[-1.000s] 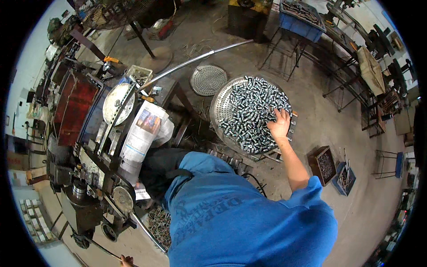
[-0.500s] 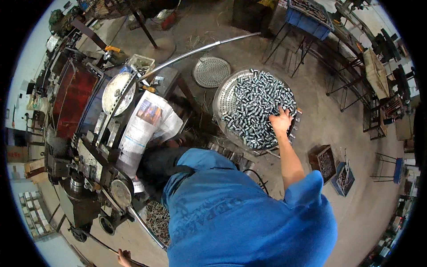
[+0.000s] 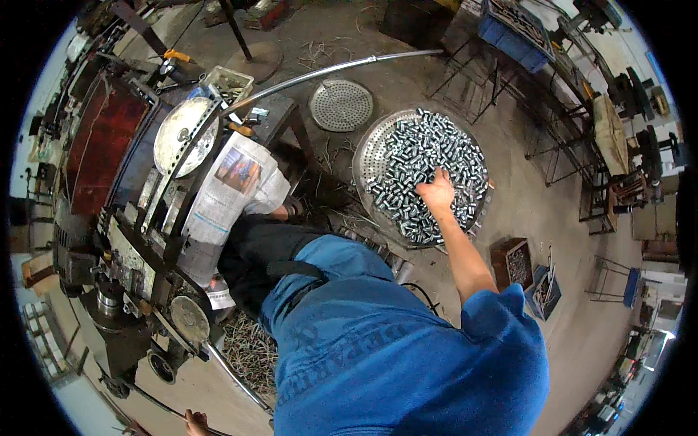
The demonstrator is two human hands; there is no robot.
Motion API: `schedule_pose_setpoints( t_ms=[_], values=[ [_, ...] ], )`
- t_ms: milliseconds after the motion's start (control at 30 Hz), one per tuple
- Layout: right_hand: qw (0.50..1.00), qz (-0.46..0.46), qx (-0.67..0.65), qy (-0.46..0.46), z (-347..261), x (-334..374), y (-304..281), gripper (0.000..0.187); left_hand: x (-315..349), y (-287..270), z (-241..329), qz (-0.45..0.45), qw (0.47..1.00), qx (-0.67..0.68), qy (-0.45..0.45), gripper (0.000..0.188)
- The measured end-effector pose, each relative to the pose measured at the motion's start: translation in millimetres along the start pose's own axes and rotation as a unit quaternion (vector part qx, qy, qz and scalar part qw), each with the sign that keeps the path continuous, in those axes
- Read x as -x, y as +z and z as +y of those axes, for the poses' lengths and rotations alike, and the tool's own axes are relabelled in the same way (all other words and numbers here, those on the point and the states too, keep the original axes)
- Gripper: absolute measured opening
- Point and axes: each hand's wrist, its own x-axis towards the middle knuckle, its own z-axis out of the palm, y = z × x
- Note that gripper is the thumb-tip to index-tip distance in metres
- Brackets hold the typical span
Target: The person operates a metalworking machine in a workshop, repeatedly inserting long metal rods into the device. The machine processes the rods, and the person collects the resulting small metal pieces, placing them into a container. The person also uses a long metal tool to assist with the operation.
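Note:
My right hand reaches down onto a heap of short shiny metal cylinders. Its thumb stands apart from the other fingers, whose tips are partly hidden against the pieces; I see nothing lifted in it. The heap fills most of a round metal basin with a perforated bottom. At the lower left, my left hand is closed around a long dark rod that runs up to the machine; part of this hand is cut off by the picture's edge.
Newspaper sheets hang over the machine's side. A long curved metal bar extends past a perforated round lid. A brown box and a blue tray of rods stand on the floor at right. Metal shavings lie below the machine.
My right hand has shifted left over the heap, from its right edge toward the middle. My left hand stays on the rod. The whole view has turned slightly.

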Motion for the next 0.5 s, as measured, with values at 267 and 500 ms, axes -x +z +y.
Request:
schedule_pose_setpoints(
  t_ms=[267,500],
  values=[
    [0.99,0.075,-0.01,-0.12,13.1,10.2,25.7,0.084,12.4,3.5,8.4,-0.015,0.998,-0.061,0.028,0.018],
    [0.991,-0.078,-0.005,-0.111,-7.3,18.4,0.0,0.08,12.9,-8.8,9.5,-0.053,0.998,0.008,-0.02,0.02]
  ],
)
